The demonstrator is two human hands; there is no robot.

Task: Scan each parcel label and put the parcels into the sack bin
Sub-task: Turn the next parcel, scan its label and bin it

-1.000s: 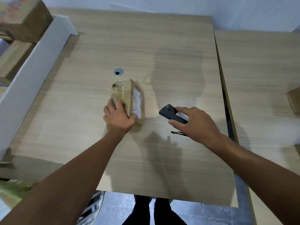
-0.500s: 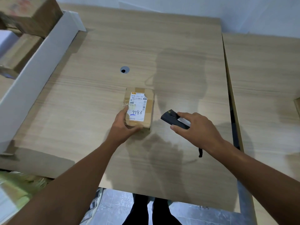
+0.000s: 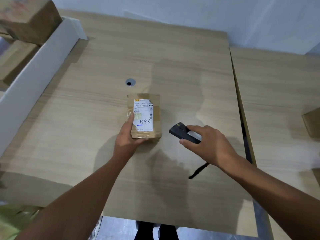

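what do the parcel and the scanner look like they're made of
The parcel looks like matte brown cardboard with shiny tape strips and a white paper label. The scanner is probably hard black plastic, going by its smooth moulded casing.

Light wood-grain table (image 3: 86, 118) fills most of frame, round cable hole (image 3: 130, 82) just above centre. Second table (image 3: 277, 84), same finish, on the right, narrow dark gap (image 3: 242, 108) between them. Pale bluish-white wall (image 3: 190, 13) across the top. Grey glossy floor (image 3: 121, 229) at bottom centre. Soft overlapping shadows on the tabletop, lower centre.
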